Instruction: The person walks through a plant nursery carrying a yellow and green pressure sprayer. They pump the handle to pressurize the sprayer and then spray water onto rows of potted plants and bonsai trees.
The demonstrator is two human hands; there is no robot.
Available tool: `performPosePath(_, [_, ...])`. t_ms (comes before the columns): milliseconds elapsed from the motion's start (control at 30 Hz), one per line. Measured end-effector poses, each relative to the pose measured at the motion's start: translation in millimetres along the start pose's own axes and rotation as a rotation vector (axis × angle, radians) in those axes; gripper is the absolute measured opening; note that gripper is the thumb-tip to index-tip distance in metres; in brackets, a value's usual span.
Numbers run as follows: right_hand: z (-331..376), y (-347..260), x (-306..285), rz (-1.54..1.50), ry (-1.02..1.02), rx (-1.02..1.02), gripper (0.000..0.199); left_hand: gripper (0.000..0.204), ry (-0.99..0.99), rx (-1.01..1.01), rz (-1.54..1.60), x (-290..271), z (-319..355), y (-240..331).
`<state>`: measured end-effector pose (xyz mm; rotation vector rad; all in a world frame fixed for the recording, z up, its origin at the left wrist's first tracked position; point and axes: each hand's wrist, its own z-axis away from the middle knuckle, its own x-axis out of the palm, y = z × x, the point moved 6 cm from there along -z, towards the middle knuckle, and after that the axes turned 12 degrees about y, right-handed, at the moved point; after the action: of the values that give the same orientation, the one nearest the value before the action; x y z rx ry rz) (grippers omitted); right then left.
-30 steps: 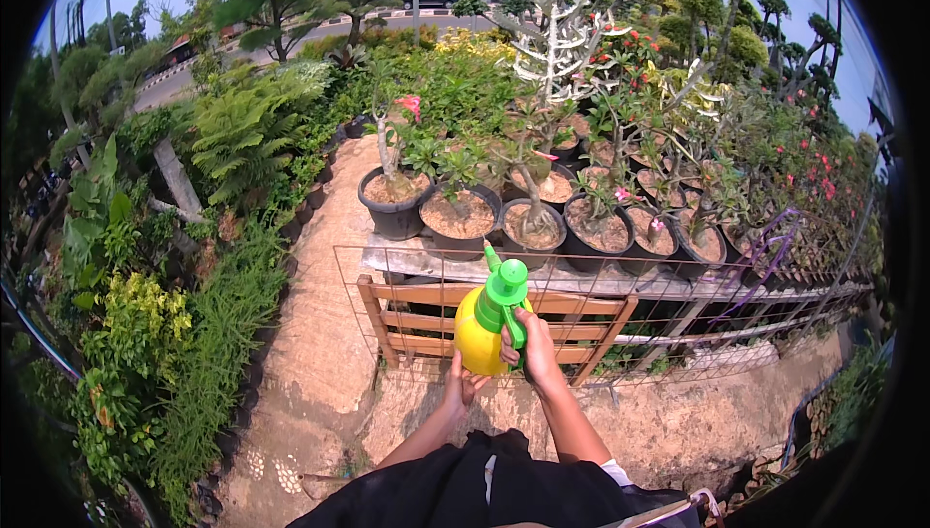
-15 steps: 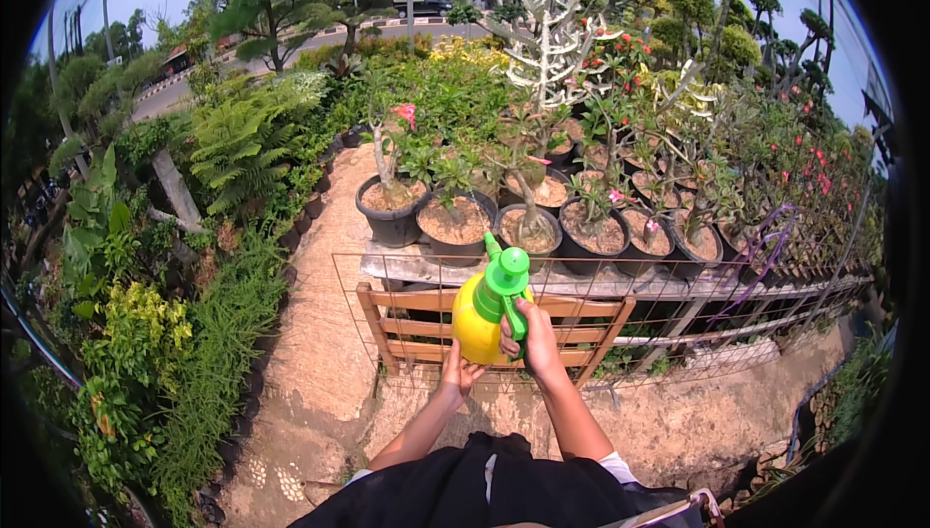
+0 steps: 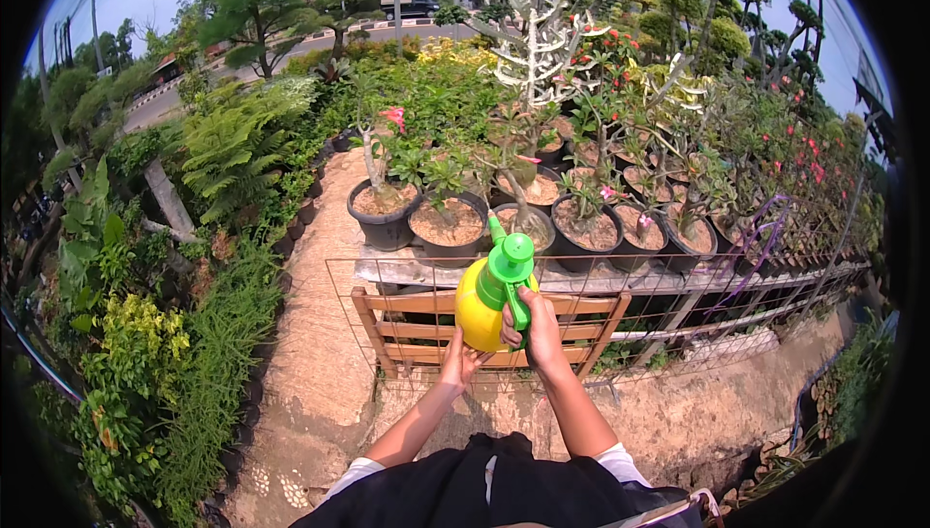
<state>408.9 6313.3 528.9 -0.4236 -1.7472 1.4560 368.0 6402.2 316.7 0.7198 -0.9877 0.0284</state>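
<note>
A pump spray bottle with a yellow body and a green head is held out in front of me, tilted, its green nozzle directed away toward the potted plants. My right hand is wrapped round the green handle at its right side. Under the yellow base, my left hand cups the bottle from below, some fingers hidden beneath it. Just beyond the nozzle stand black pots with thick-stemmed plants, among them one pot at the bench edge.
A wire mesh fence and a wooden slatted rack stand between me and the bench of pots. A paved path runs on the left beside green shrubs. Purple ribbon hangs at the right.
The spray bottle has moved slightly up relative to my body, with both hands still on it. The whole view has shifted a little.
</note>
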Motion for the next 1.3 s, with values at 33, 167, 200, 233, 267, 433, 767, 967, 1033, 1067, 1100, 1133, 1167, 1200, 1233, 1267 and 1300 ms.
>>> performPosePath(33, [-2, -5, 1, -0.009, 0.006, -0.020, 0.038, 0.059, -0.032, 0.015, -0.016, 9, 0, 5])
performPosePath(167, [-6, -19, 5, -0.005, -0.006, -0.074, 0.039, 0.055, -0.110, 0.074, -0.047, 36, -2, 25])
performPosePath(200, [-7, -22, 6, -0.003, -0.013, -0.080, 0.040, 0.055, -0.117, 0.080, -0.040, 40, -3, 28])
performPosePath(233, [-8, -25, 7, -0.005, 0.001, -0.097, 0.040, 0.055, -0.130, 0.086, -0.040, 43, -5, 30])
performPosePath(267, [-8, -26, 8, -0.002, 0.000, -0.100, 0.040, 0.056, -0.134, 0.085, -0.040, 43, -6, 30])
performPosePath(433, [-12, -27, 5, 0.018, -0.006, -0.096, 0.040, 0.057, -0.102, 0.079, -0.077, 48, 1, 29])
performPosePath(767, [-12, -2, -13, -0.008, 0.054, 0.022, 0.037, 0.067, -0.033, -0.100, -0.033, 9, -12, -12])
performPosePath(967, [-5, -4, -28, -0.003, 0.162, -0.001, 0.037, 0.073, -0.049, -0.202, -0.065, 7, -16, -35])
performPosePath(1033, [-4, -6, -32, 0.000, 0.175, -0.006, 0.037, 0.069, -0.043, -0.207, -0.026, 10, -19, -40])
performPosePath(1067, [-4, -7, -35, 0.001, 0.181, -0.010, 0.037, 0.070, -0.044, -0.211, -0.034, 14, -17, -41])
performPosePath(1100, [-3, -8, -37, 0.003, 0.173, -0.013, 0.036, 0.070, -0.045, -0.214, -0.042, 16, -15, -42])
performPosePath(1133, [-3, -8, -38, 0.001, 0.179, -0.011, 0.036, 0.071, -0.045, -0.216, -0.049, 19, -13, -43])
performPosePath(1167, [-2, -8, -39, -0.002, 0.185, -0.007, 0.036, 0.073, -0.045, -0.211, -0.076, 22, -9, -43])
performPosePath(1200, [-2, -7, -40, -0.005, 0.189, -0.003, 0.036, 0.075, -0.044, -0.205, -0.102, 26, -3, -42])
performPosePath(1233, [-3, -5, -41, 0.000, 0.178, 0.007, 0.036, 0.077, -0.043, -0.198, -0.128, 27, 0, -41])
performPosePath(1267, [-3, -1, -41, 0.006, 0.165, 0.018, 0.036, 0.078, -0.033, -0.203, -0.127, 25, 2, -41])
performPosePath(1300, [-3, 3, -41, 0.011, 0.151, 0.030, 0.036, 0.078, -0.023, -0.207, -0.125, 22, 4, -41])
